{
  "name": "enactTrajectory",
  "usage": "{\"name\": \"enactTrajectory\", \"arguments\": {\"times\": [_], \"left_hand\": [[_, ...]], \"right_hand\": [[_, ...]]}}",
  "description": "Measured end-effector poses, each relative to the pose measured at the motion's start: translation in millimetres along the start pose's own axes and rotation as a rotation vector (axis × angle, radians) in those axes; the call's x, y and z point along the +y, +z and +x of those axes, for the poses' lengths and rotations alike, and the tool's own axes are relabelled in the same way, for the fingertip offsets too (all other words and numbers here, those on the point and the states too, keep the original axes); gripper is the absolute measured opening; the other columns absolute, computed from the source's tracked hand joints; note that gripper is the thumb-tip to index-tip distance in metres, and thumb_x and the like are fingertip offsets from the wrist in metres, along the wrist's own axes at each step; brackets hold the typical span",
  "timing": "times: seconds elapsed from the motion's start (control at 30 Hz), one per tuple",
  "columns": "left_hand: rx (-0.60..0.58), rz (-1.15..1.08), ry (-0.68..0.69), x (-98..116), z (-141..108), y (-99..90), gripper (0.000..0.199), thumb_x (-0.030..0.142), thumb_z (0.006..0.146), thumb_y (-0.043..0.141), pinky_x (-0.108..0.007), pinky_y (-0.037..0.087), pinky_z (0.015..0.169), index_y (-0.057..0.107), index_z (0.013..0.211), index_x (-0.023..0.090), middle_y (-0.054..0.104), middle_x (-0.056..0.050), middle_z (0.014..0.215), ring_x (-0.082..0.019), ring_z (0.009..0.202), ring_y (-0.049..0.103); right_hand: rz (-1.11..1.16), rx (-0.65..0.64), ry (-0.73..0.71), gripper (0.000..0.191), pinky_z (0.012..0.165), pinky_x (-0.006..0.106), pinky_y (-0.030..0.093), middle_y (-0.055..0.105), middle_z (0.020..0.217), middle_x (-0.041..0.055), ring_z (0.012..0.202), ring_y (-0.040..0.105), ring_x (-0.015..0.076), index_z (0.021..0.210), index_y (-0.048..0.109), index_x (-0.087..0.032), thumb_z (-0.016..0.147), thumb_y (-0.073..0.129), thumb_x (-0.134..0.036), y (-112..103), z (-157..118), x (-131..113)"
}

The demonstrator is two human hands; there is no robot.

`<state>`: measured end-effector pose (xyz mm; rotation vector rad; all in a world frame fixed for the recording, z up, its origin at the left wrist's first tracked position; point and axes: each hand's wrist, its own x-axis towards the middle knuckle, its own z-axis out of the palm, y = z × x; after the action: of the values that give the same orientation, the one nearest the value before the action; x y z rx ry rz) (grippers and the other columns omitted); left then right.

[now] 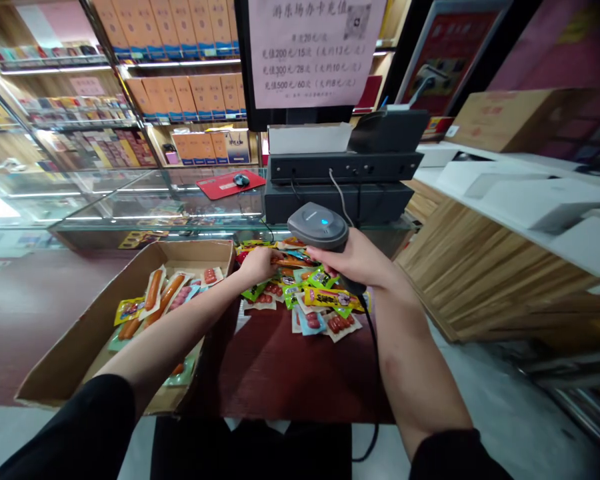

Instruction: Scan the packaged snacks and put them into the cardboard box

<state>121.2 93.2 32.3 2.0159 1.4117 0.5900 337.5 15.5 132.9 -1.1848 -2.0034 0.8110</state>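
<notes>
In my right hand (357,260) is a grey barcode scanner (319,225) with a blue light on top, its cable hanging down over the table. My left hand (260,265) is at the left part of a pile of wrapped sausage snacks, its fingers closed on a long packaged sausage (293,263). The pile includes a yellow packet (333,298), green packets and clear packs of small red sausages (341,324). Left of the pile, an open cardboard box (55,360) holds several packed sausages (154,291), partly hidden beneath my left forearm.
Behind the pile stand a glass counter (180,230), a black cash drawer (337,200) and a monitor bearing a pink sign (313,53). A mouse (241,180) lies on a red mat (220,187). Wood-sided cabinets (485,267) stand at the right.
</notes>
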Motion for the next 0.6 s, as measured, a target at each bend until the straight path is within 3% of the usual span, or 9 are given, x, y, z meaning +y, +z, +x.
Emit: {"name": "enactTrajectory", "arguments": {"times": [0.1,0.2,0.3,0.4,0.5,0.6], "left_hand": [[0.060,0.121,0.073,0,-3,-12.0,0.025,0.023,0.072,0.068,-0.029,0.048,0.081,0.075,0.095,0.018,0.075,-0.010,0.091,-0.024,0.088,0.067],[0.081,0.066,0.029,3,-14,-30.8,0.024,0.032,0.071,0.072,-0.028,0.050,0.072,0.075,0.088,0.016,0.073,-0.006,0.076,-0.022,0.076,0.067],[0.096,-0.200,-0.074,2,-33,-51.8,0.026,0.037,0.068,0.077,-0.028,0.052,0.064,0.071,0.081,0.015,0.069,-0.004,0.070,-0.019,0.068,0.065],[0.090,-0.536,-0.177,-2,-55,-73.1,0.030,0.035,0.064,0.082,-0.029,0.056,0.061,0.065,0.080,0.015,0.069,-0.005,0.075,-0.017,0.066,0.065],[0.127,-0.715,-0.214,-9,-69,-94.5,0.035,0.032,0.058,0.087,-0.028,0.057,0.063,0.064,0.078,0.014,0.070,-0.006,0.078,-0.016,0.069,0.066],[0.181,-0.841,-0.218,-17,-72,-112.9,0.037,0.028,0.054,0.089,-0.027,0.057,0.067,0.063,0.077,0.014,0.070,-0.005,0.081,-0.016,0.074,0.067]], "right_hand": [[-0.024,0.003,0.010,0.026,0.051,0.030,0.045,0.060,0.055,0.0007,0.047,0.054,0.0148,0.082,0.068,-0.018,0.081,0.063,-0.043,1,0,0],[-0.071,0.038,-0.026,0.026,0.062,0.033,0.050,0.067,0.065,0.0030,0.063,0.063,0.0200,0.093,0.070,-0.018,0.080,0.065,-0.040,3,1,0],[-0.080,0.046,-0.057,0.029,0.070,0.035,0.052,0.071,0.074,0.0044,0.075,0.067,0.0230,0.100,0.071,-0.019,0.080,0.066,-0.039,5,2,-2],[-0.075,0.013,-0.041,0.032,0.069,0.035,0.053,0.071,0.073,0.0040,0.072,0.067,0.0221,0.106,0.070,-0.019,0.080,0.066,-0.038,8,3,-2],[-0.080,-0.039,0.006,0.034,0.065,0.035,0.054,0.071,0.072,0.0038,0.065,0.066,0.0205,0.107,0.070,-0.019,0.080,0.066,-0.038,11,5,1],[-0.085,-0.052,-0.033,0.038,0.073,0.035,0.055,0.074,0.087,0.0051,0.077,0.068,0.0223,0.110,0.070,-0.019,0.077,0.068,-0.035,16,8,4]]}}
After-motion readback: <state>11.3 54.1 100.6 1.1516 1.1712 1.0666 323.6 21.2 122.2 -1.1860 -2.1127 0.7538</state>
